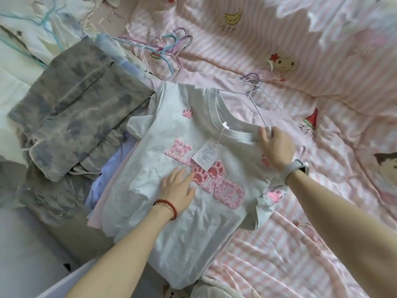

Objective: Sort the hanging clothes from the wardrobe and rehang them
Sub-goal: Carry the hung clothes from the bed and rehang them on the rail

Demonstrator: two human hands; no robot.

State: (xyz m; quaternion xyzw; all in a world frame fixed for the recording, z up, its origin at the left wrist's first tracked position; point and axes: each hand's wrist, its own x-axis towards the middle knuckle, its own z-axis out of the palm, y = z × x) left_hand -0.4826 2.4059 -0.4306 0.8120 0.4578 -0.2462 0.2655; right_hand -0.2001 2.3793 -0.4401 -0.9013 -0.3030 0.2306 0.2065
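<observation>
A: Where is the grey T-shirt [171, 168]?

B: It is laid flat on the bed [322, 72], pressed by the flat left hand [178, 190]. Its collar and the hanger [261, 104] are pinched by the right hand [275, 145].

A: What could be spoiled?

B: The neck could be stretched if the hanger is pulled hard

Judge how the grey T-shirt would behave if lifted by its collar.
The grey T-shirt would likely hang limp, since it lies creased. It looks thin, probably light. Its paper tag would dangle. The right hand pinches the collar.

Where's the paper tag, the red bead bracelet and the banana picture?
paper tag [207, 155]: head view, middle of the white card.
red bead bracelet [166, 205]: head view, beads on the left wrist.
banana picture [233, 18]: head view, the yellow fruit.
</observation>
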